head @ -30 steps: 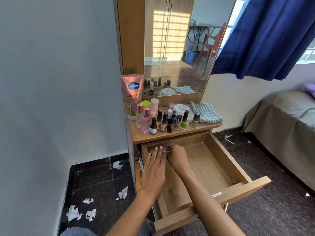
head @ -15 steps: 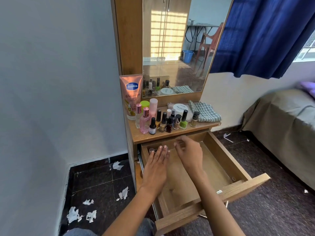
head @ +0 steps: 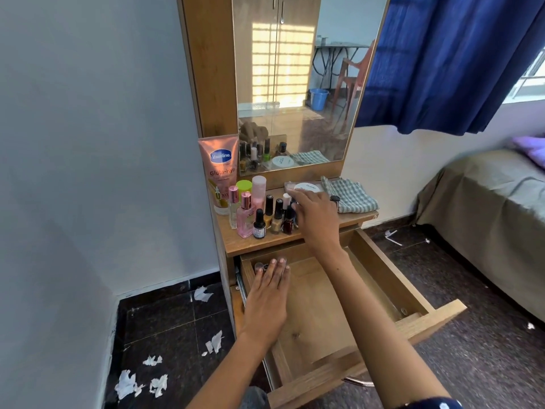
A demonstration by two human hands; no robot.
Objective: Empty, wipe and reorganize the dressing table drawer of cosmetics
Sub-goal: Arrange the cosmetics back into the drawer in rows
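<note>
- Dark tiled floor (head: 165,326), left: scattered white paper scraps (head: 126,385).
- Orange Vaseline lotion tube (head: 219,169), upright at the wooden tabletop (head: 256,245) left rear; small cosmetic bottles (head: 265,215) clustered beside it.
- Left hand (head: 267,302): flat, fingers together, in the pulled-out wooden drawer (head: 380,278) at its back-left corner, fingertips touching small bottles there.
- Right hand (head: 317,214): over the tabletop bottles, fingers loosely spread; grasp cannot be told.
- Checked cloth (head: 349,197), tabletop right.
- Drawer floor mostly bare, right side.

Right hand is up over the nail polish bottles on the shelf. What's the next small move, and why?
Probably close the right hand on one small nail polish bottle in the front row and carry it into the open wooden drawer. The left hand rests flat beside a few small bottles in the back-left corner, so reorganizing seems underway.
</note>
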